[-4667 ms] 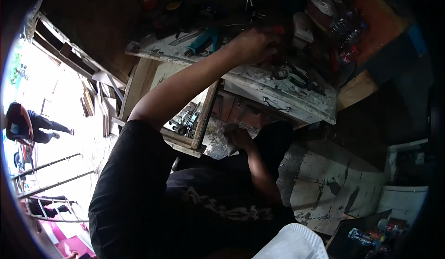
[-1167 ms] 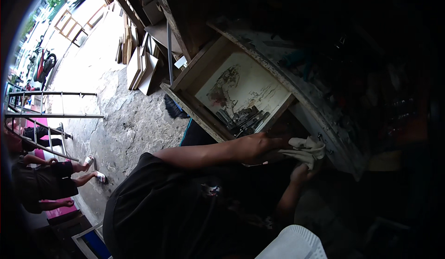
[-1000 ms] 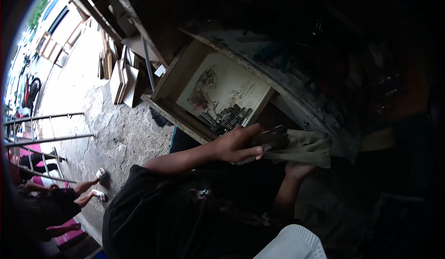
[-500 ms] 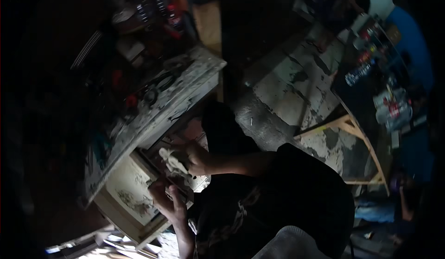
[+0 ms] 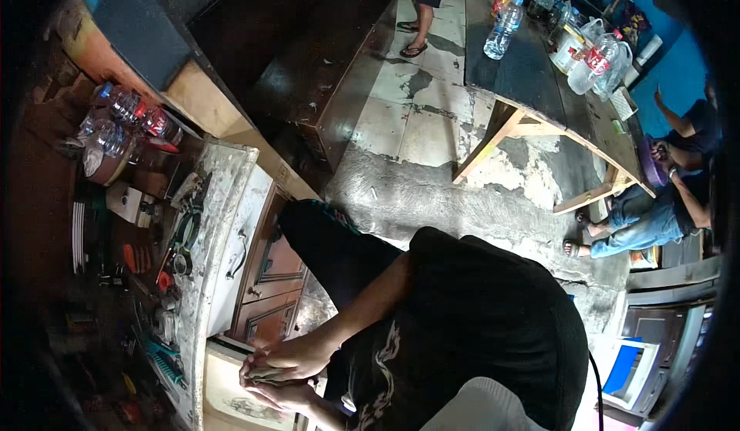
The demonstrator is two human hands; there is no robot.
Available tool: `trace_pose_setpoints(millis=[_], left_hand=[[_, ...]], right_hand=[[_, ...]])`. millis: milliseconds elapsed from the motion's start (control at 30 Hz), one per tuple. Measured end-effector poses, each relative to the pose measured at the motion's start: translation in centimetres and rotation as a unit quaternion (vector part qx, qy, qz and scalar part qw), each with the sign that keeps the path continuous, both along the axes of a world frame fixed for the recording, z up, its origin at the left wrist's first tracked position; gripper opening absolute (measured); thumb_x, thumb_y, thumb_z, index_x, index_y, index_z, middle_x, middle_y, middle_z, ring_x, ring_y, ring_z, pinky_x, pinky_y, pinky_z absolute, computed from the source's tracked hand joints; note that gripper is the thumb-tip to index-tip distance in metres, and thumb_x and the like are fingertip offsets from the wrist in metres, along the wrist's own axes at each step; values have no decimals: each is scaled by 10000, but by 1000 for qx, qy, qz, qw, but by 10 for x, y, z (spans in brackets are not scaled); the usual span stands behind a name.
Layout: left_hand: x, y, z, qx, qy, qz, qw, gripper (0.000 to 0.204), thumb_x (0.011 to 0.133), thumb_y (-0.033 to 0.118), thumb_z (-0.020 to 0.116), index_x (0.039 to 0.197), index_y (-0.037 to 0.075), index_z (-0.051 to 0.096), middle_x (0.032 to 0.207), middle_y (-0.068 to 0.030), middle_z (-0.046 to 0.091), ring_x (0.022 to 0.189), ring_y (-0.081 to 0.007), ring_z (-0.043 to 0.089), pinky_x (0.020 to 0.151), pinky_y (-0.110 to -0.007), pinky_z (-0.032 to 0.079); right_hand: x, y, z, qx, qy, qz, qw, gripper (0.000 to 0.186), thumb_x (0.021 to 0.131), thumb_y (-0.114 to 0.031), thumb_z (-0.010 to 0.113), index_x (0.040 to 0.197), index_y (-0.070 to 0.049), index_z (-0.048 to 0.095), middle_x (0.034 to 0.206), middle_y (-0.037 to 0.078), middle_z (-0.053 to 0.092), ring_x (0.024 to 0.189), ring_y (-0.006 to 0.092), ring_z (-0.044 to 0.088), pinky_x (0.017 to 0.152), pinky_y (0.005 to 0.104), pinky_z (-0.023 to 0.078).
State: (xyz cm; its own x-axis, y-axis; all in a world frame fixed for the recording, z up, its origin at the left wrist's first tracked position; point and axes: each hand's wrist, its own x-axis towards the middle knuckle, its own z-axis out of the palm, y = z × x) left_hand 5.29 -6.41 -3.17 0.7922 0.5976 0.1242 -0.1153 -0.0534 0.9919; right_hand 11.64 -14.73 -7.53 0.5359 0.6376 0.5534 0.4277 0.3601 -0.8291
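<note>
**Grey-green cloth (image 5: 267, 372) clasped btwn two hands**

Worker's R hand (image 5: 302, 356) is closed over the cloth from above; L hand (image 5: 279, 395) is cupped round it from below, fingers curled in. Both grip it, prob. so it can't slip & gets squeezed from both sides. Can't tell if anything's wrapped inside. Cloth sits over the open drawer (image 5: 221, 382), close to the body, prob. for easy reach. Bench (image 5: 219, 193) alongside has a teal tool (image 5: 164, 363) & a tape roll (image 5: 182, 264) near its front, presumably kept handy; bottles (image 5: 123, 106) stand at the far end, apparently out of the way.

Vs. half a sec ago: hands were apart then, cloth in R hand only; now they meet on it. View's brighter too, w/ the dark table (image 5: 518, 76) & a seated person (image 5: 681, 200) clearer at right.
</note>
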Motion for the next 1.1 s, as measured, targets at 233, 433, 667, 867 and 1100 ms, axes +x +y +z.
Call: trace_pose_setpoints(millis=[233,433,667,867,1100], left_hand=[[2,11,-40,85,-39,62,994,524,1045,426,405,1260,-19,580,1225,-199,618,1137,-338,619,968,-478,516],[8,22,-34,469,-71,24,880,622,1000,506,545,1317,-29,524,1322,-273,602,1158,-405,647,952,-521,557],[23,1,-6,-115,-170,61,977,646,1093,526,237,1376,8,500,1177,-186,677,1025,-306,692,825,-403,587],[17,15,-4,172,-54,86,980,504,1051,424,440,1291,-8,542,1107,-170,651,940,-311,672,798,-429,576],[-3,14,1,222,-18,70,972,476,1046,390,513,1306,-7,556,1106,-157,646,917,-325,671,811,-473,567]], right_hand=[[0,11,-7,-24,-7,-119,993,293,1028,-285,559,1008,1,622,872,193,622,822,359,619,750,453,485],[-9,6,-9,29,107,-130,985,191,993,-168,577,1029,16,611,959,168,591,895,336,601,804,446,464],[31,-28,3,-168,180,-164,955,241,995,-142,530,1082,76,584,1020,231,600,945,311,596,854,434,466],[10,-16,15,-22,0,-80,997,445,927,-88,601,1343,47,515,1193,247,573,1194,407,548,1068,454,434],[-2,-3,-7,-104,-33,-82,991,395,909,-117,663,1262,21,551,1168,192,614,1118,381,605,952,454,486]])
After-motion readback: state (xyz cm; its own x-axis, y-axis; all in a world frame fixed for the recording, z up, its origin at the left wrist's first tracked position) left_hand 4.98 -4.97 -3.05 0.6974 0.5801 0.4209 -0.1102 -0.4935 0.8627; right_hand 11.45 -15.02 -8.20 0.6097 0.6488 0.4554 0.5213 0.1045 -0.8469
